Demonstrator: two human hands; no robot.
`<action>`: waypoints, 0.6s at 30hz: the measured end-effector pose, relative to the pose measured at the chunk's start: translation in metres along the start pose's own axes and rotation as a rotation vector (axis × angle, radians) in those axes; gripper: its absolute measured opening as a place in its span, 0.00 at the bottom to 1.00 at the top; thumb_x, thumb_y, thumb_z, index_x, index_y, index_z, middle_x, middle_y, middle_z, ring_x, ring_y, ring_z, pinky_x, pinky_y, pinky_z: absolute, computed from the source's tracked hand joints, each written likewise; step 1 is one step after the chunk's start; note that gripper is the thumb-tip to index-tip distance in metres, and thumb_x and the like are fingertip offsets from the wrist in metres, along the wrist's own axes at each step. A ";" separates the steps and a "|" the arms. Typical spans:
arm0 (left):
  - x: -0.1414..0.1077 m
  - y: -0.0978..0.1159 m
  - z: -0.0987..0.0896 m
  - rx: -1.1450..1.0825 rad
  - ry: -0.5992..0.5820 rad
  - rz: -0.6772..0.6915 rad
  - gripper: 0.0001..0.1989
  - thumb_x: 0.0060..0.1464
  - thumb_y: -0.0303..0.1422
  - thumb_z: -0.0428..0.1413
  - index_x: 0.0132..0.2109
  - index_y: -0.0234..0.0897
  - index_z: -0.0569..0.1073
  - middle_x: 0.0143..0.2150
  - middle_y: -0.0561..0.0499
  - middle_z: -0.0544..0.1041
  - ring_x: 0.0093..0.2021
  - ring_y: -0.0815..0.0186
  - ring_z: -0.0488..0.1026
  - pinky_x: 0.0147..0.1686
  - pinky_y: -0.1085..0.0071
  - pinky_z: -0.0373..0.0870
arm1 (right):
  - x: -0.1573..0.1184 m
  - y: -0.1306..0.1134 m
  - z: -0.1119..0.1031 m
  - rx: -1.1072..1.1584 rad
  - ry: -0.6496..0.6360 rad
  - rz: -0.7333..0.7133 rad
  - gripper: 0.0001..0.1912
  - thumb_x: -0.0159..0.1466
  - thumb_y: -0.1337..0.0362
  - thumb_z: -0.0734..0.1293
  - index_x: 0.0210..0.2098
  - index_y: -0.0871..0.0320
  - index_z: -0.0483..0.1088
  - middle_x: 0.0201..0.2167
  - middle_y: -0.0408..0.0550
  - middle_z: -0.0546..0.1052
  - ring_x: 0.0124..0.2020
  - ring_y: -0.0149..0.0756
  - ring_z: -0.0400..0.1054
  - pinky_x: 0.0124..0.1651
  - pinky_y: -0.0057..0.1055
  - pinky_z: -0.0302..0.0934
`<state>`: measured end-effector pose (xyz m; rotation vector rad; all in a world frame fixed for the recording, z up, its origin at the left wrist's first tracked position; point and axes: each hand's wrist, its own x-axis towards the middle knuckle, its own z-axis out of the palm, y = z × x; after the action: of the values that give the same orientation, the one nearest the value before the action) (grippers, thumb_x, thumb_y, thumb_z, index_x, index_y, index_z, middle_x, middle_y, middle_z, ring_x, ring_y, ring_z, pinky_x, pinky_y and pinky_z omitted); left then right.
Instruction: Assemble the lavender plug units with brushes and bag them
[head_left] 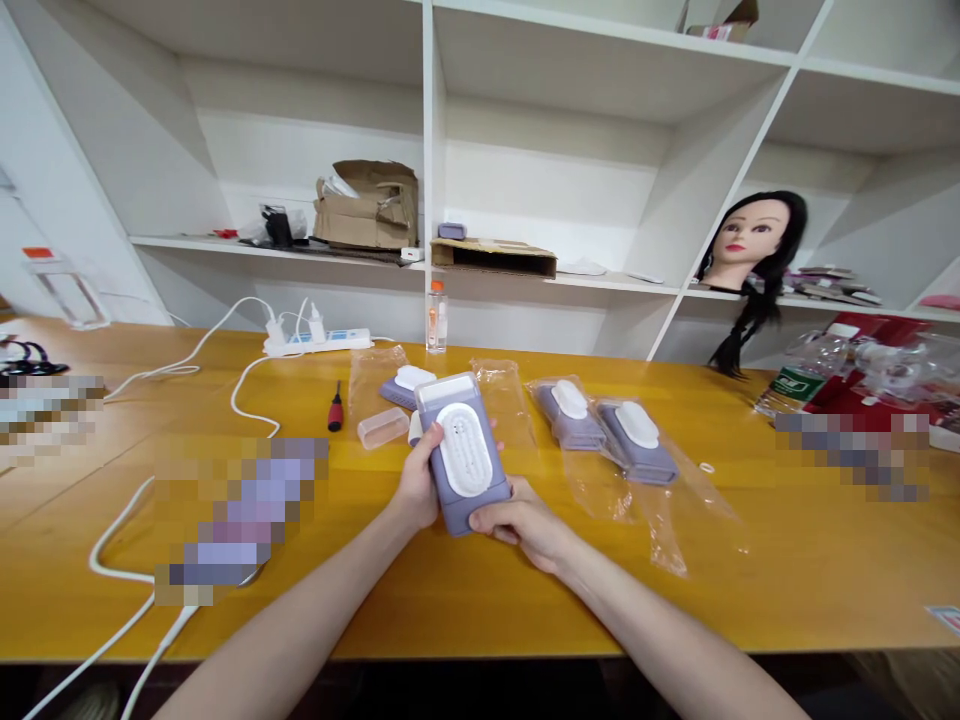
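A purple device with a white oval panel (468, 450) is held up over the table by both hands. My left hand (421, 480) wraps round its left side, thumb on the front. Around its lower right corner closes my right hand (517, 520), the thumb on the bottom edge. Behind it lie another purple device (397, 390), partly hidden, and a clear plastic cap (383, 428). To the right rest two more purple devices, one (571, 425) beside the other (640, 450), both with white oval parts and clear plastic wrap.
On the wooden table (360, 600) are a red-and-black screwdriver (336, 410), a power strip (322, 342) with white cables, an orange-capped bottle (436, 318) and a green-labelled bottle (806, 375). White shelves behind hold cardboard boxes (367, 215) and a mannequin head (750, 240).
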<state>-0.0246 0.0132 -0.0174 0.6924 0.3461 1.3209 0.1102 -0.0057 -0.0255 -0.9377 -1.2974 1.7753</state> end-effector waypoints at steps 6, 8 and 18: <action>0.000 -0.001 0.000 -0.016 0.046 0.049 0.25 0.47 0.46 0.53 0.48 0.32 0.72 0.45 0.40 0.76 0.40 0.50 0.75 0.37 0.57 0.72 | 0.001 0.004 0.003 0.043 -0.010 -0.014 0.12 0.41 0.71 0.71 0.25 0.60 0.65 0.15 0.35 0.68 0.12 0.21 0.54 0.16 0.22 0.43; 0.000 -0.001 0.000 -0.018 0.049 0.058 0.26 0.47 0.46 0.53 0.48 0.33 0.71 0.45 0.41 0.76 0.40 0.50 0.75 0.37 0.57 0.72 | 0.001 0.003 0.001 0.023 -0.051 0.007 0.11 0.43 0.71 0.69 0.27 0.61 0.66 0.16 0.37 0.70 0.13 0.24 0.61 0.18 0.22 0.46; -0.005 -0.003 0.003 0.051 0.126 0.091 0.28 0.41 0.46 0.57 0.46 0.32 0.70 0.46 0.38 0.75 0.42 0.46 0.74 0.37 0.55 0.72 | 0.001 -0.001 -0.004 -0.032 -0.108 0.109 0.19 0.42 0.69 0.72 0.35 0.62 0.68 0.24 0.44 0.76 0.20 0.33 0.72 0.23 0.23 0.55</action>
<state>-0.0214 0.0068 -0.0178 0.6756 0.4556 1.4505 0.1137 -0.0030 -0.0260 -0.9575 -1.3695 1.9169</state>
